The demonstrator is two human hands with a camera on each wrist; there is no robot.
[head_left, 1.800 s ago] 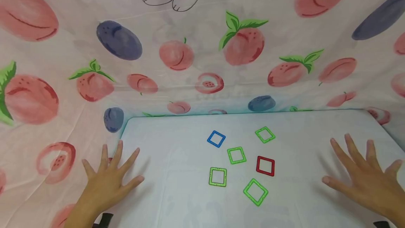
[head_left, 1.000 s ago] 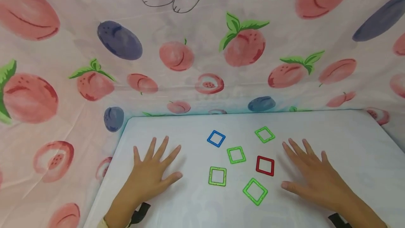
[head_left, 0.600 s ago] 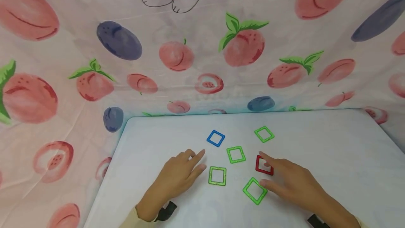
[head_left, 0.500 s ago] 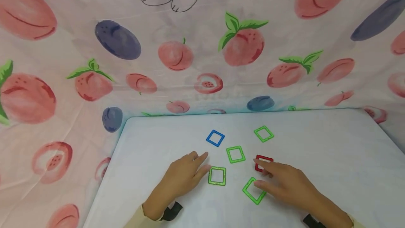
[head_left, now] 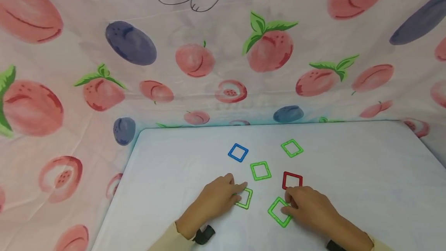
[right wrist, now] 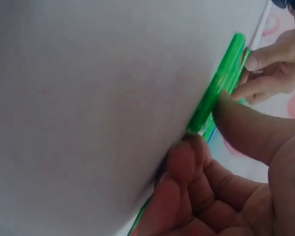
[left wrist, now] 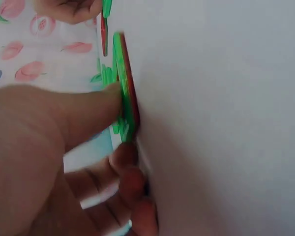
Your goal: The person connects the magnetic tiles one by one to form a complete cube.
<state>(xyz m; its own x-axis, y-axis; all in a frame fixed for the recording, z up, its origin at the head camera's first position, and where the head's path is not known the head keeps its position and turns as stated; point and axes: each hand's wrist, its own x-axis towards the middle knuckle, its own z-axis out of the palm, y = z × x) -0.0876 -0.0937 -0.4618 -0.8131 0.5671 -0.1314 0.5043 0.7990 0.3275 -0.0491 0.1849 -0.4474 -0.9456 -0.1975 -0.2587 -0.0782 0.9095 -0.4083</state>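
In the head view my left hand (head_left: 217, 198) pinches the left side of the nearer-left green square frame (head_left: 249, 199). The left wrist view shows the thumb on this green frame (left wrist: 120, 59), red along its underside, with fingers at its near end. My right hand (head_left: 311, 206) pinches the right corner of the nearest green square frame (head_left: 273, 204) between thumb and curled fingers. In the right wrist view the thumb presses on the top of that frame (right wrist: 226, 73), fingertips at its end. Just beyond the right fingers lies a red square frame (head_left: 293, 174), its lower edge partly covered.
A third green frame (head_left: 252, 171) lies between and beyond the hands. Farther back are a blue frame (head_left: 232, 148) and another green frame (head_left: 297, 145). They lie flat on the white table (head_left: 174, 154), in front of a fruit-print cloth (head_left: 209, 100).
Both hands came inward from the table's sides, spread fingers curling in. Each now grips a green frame; the left one has shifted slightly right and turned a little.
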